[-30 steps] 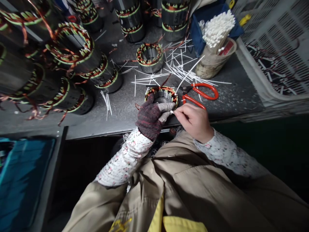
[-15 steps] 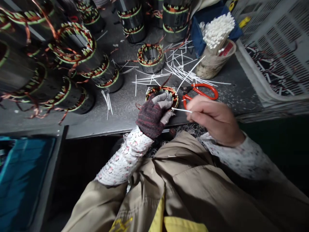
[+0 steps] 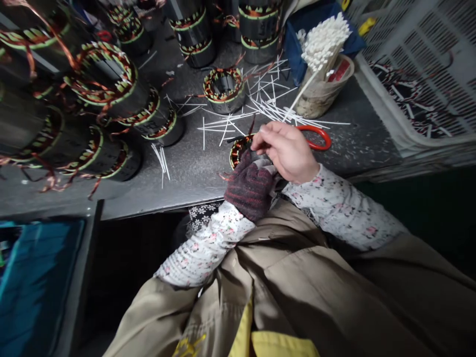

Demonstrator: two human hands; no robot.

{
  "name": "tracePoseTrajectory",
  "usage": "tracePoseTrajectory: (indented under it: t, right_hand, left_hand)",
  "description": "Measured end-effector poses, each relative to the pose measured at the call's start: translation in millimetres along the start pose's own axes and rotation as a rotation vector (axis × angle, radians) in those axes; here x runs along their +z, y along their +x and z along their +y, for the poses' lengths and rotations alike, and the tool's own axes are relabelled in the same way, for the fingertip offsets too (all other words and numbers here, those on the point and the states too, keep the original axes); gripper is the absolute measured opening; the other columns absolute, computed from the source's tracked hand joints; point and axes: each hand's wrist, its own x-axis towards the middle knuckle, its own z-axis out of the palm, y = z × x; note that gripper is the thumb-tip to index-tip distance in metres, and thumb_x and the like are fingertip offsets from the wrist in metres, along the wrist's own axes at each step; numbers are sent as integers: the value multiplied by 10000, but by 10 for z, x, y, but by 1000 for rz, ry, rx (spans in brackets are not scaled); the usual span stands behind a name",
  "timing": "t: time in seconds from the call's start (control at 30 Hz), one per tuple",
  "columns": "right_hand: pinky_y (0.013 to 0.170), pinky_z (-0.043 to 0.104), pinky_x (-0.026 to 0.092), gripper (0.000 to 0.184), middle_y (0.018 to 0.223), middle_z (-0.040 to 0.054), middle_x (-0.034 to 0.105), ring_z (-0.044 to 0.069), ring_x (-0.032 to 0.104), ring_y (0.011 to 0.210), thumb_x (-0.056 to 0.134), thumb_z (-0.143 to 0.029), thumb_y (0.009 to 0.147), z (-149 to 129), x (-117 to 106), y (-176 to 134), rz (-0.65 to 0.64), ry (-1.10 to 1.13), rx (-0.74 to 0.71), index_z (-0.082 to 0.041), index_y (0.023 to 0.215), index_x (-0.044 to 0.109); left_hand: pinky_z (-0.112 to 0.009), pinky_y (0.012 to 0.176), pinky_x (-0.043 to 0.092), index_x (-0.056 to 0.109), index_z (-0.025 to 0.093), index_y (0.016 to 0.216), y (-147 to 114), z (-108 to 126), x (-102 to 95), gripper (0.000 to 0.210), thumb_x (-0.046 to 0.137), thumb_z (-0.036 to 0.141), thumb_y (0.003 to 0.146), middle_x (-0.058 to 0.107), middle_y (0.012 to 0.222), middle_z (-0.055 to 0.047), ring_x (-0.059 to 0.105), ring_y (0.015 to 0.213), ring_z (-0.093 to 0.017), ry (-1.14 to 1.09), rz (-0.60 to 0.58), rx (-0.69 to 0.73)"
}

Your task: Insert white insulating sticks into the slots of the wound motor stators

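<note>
A small motor stator [image 3: 236, 151] with copper windings sits near the bench's front edge, partly covered by my hands. My left hand [image 3: 250, 186], in a dark striped fingerless glove with pale wrapped fingertips, is curled over its near right side and grips it. Over the stator's right part is my right hand [image 3: 288, 151], bare, with thumb and fingers pinched together close to the left fingertips. Whatever those fingers hold is hidden. Red-handled scissors [image 3: 320, 138] lie just beyond the right hand, largely covered by it.
Thin white strips [image 3: 273, 106] are scattered behind the hands. Another stator [image 3: 224, 91] stands further back, with stacked stators [image 3: 107, 74] to the left. A cup [image 3: 329, 89] holding white-tipped sticks stands at the right, beside a white plastic basket [image 3: 401, 144] containing wires.
My right hand has moved left and inward, over the stator. The white strip it was pulling from the rim is out of sight. My left hand has shifted slightly right.
</note>
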Motion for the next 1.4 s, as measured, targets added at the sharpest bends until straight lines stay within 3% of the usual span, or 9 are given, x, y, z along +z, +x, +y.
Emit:
tracePoseTrajectory:
  t: [0.17,0.4,0.5,0.6,0.7,0.93,1.1,1.23,1.4]
  right_hand:
    - [1058,511,487,203,1284,94,681,284,628,1176,594,-366,966,148,-151,-316,100,-698,-459,-202,860,647]
    - [1006,505,501,157,1241,85,702,288,635,1182,570,-218,957,351,-270,-637,-19,-958,-513,-222,951,727]
    - [949,453,549,123,1129,84,717,252,679,1100,577,-235,973,356,-395,-501,95,-807,-597,-211,896,670]
    - [815,376,570,129,914,49,684,185,687,855,604,-293,993,435,-767,-168,478,-645,-577,-213,893,611]
    - [676,315,541,163,830,18,617,134,611,683,691,-348,949,575,-1228,303,695,-586,-499,-213,954,600]
    - [732,315,582,171,959,47,685,138,663,810,717,-379,964,487,-1452,737,502,-701,-442,-221,926,663]
    - [662,297,623,222,943,29,742,160,749,793,655,-452,1003,155,-977,116,450,-470,-425,-232,979,644]
    - [645,260,628,27,854,1,763,146,758,706,694,-232,965,39,-590,-506,325,-593,-439,-230,971,668]
    - [849,315,662,164,1056,110,784,209,781,998,541,-64,935,62,-443,-922,-6,-684,-663,-184,1024,606]
  left_hand:
    - [-598,1167,467,686,192,1244,36,-292,-394,268,618,230,988,785,1122,-45,717,1138,-294,83,-116,125]
    - [-393,833,584,753,236,1199,400,-582,-667,260,636,284,972,746,1147,-79,705,984,-264,22,-765,93]
    - [-479,971,567,762,190,1080,475,-539,-659,205,582,236,994,741,1113,-86,692,1010,-267,96,-603,275]
    - [-570,1204,419,737,187,1033,464,-564,-672,221,522,226,1001,727,1248,-71,661,1180,-285,95,-368,507]
    - [-581,1191,441,712,205,1102,432,-660,-623,262,548,377,991,694,1350,-75,655,1224,-299,18,-390,505]
    - [-453,1074,571,611,191,874,170,-634,-275,261,581,399,1029,718,821,-24,717,824,-191,-197,-233,265]
    - [-465,1053,582,595,195,935,-19,-359,-148,193,686,361,975,734,866,-32,751,906,-218,-58,51,63]
    - [-529,1142,516,577,205,936,-35,-269,-94,235,750,363,922,762,1023,-51,747,999,-233,-104,70,-53]
    - [-525,1123,527,565,192,1032,-60,-300,-76,266,743,359,925,758,1058,-79,739,1024,-250,-103,93,-23]
